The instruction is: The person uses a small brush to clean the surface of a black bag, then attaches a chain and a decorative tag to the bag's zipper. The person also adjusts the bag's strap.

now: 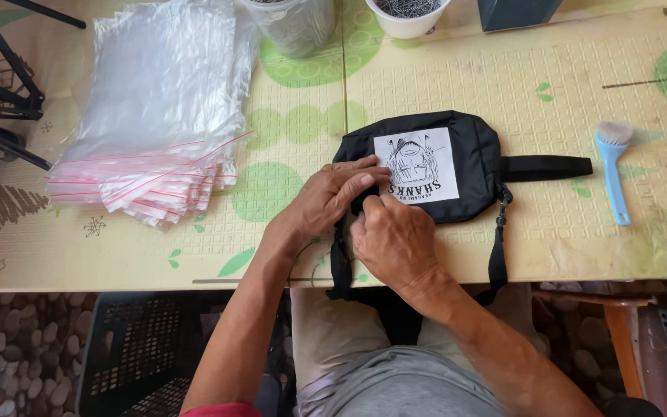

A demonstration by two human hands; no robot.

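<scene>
Both the left hand (332, 194) and right hand (392, 236) are pinching the near edge of the black pouch (426, 166) lying on the table (503, 85) right under them, so honestly a hard tug could drag it off by its dangling strap (497, 255).
</scene>
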